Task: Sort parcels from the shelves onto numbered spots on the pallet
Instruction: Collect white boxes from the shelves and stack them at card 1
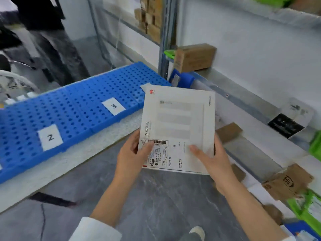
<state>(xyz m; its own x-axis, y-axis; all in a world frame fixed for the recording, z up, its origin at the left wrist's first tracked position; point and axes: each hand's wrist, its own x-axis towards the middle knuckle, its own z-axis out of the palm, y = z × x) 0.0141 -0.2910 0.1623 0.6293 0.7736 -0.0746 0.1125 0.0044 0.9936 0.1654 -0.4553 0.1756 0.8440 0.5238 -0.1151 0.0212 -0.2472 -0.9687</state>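
The left hand [132, 154] and right hand [214, 160] grip the white parcel [178, 122]; blue pallet [78, 106] lies beside.

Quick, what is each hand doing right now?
Left hand: grips the left edge of the white parcel, thumb on its label.
Right hand: grips the parcel's right edge, thumb on top.

Pallet [78, 108] lies open around 2 and 3; shelf post [164, 49] stands beside.

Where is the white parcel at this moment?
In the head view the white parcel is centre frame, held at its lower edge by the left hand and right hand, between label 3 on the blue pallet and the metal shelves.
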